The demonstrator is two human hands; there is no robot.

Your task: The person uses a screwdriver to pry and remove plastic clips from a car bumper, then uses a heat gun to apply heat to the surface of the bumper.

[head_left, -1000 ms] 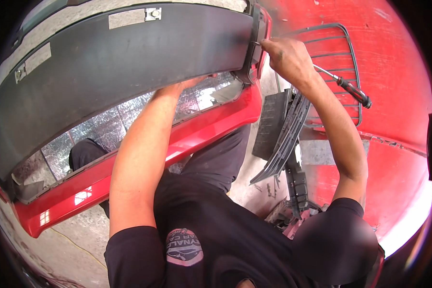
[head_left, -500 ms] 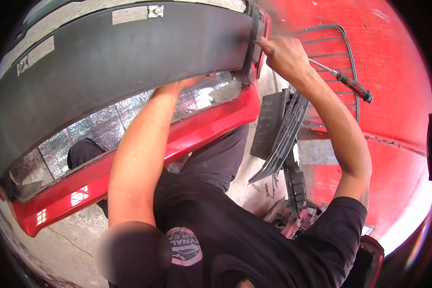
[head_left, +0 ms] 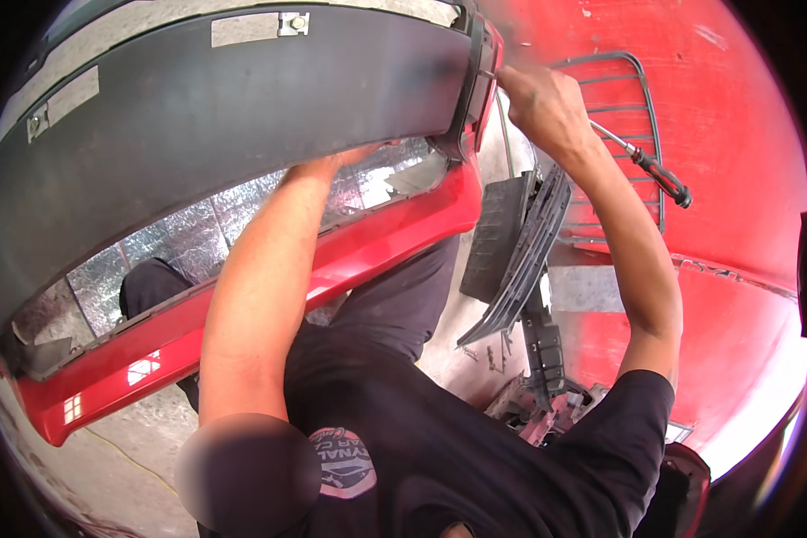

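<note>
A red car bumper [head_left: 368, 251] with a broad dark grey plastic panel [head_left: 242, 99] stretches across the upper left, in front of my body. My left hand [head_left: 345, 160] reaches through the opening below the panel, and the panel's lower edge hides most of its fingers. At the bumper's right end, my right hand [head_left: 547, 106] is closed around the shaft of a screwdriver [head_left: 662, 175]. Its thin tip points left at the bumper's end piece, and its black-and-red handle sticks out past my wrist, over the red surface.
A black barred frame [head_left: 641, 90] lies on the red surface at the right. Dark slatted plastic trim [head_left: 520, 260] leans below it, near small loose fasteners [head_left: 493, 356]. Broken-looking parts [head_left: 556, 408] lie by my right sleeve. Silvery sheeting [head_left: 179, 233] shows through the bumper opening.
My right hand has shifted slightly right, away from the bumper's end, with the screwdriver, so more of its tip shows. The screwdriver's handle sits lower. My left hand has hardly moved.
</note>
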